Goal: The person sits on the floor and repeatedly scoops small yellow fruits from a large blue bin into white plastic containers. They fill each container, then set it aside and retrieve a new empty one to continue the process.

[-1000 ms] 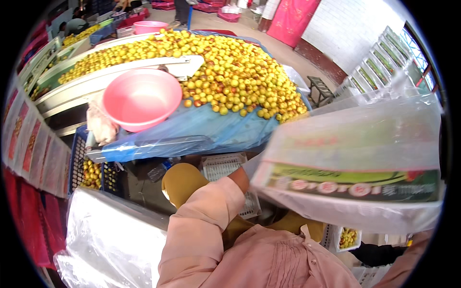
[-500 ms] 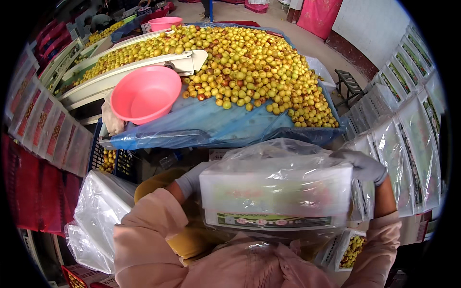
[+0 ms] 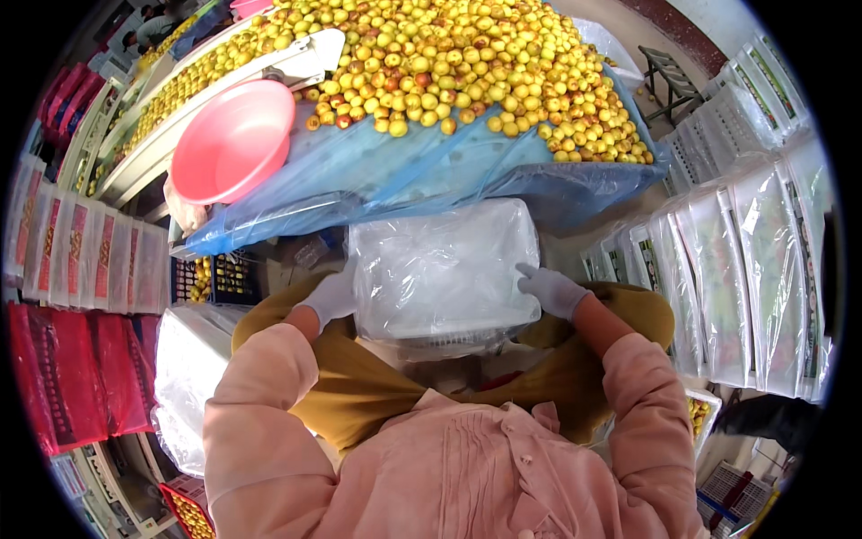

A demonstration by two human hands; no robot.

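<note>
A white box wrapped in clear plastic (image 3: 444,265) sits between my bent knees, on what looks like a white slatted crate. My gloved left hand (image 3: 334,293) is at the box's left side, its fingertips partly hidden by the edge. My gloved right hand (image 3: 549,289) has its fingers apart beside the right side, fingertips at the plastic. Beyond the box, a table covered in blue plastic (image 3: 377,171) bears a large heap of yellow fruit (image 3: 431,72) and a pink basin (image 3: 232,142).
Wrapped boxes line my right (image 3: 736,278) and left (image 3: 85,251). A dark basket of fruit (image 3: 235,277), a plastic-covered white bundle (image 3: 184,386) and red bags (image 3: 58,377) are at left. A conveyor (image 3: 144,171), a folding stool (image 3: 669,85) and a distant worker (image 3: 153,31) are farther off.
The box I held up has come down between my knees; its printed side no longer shows and its plastic-covered top faces up. My hands moved down with it to either side.
</note>
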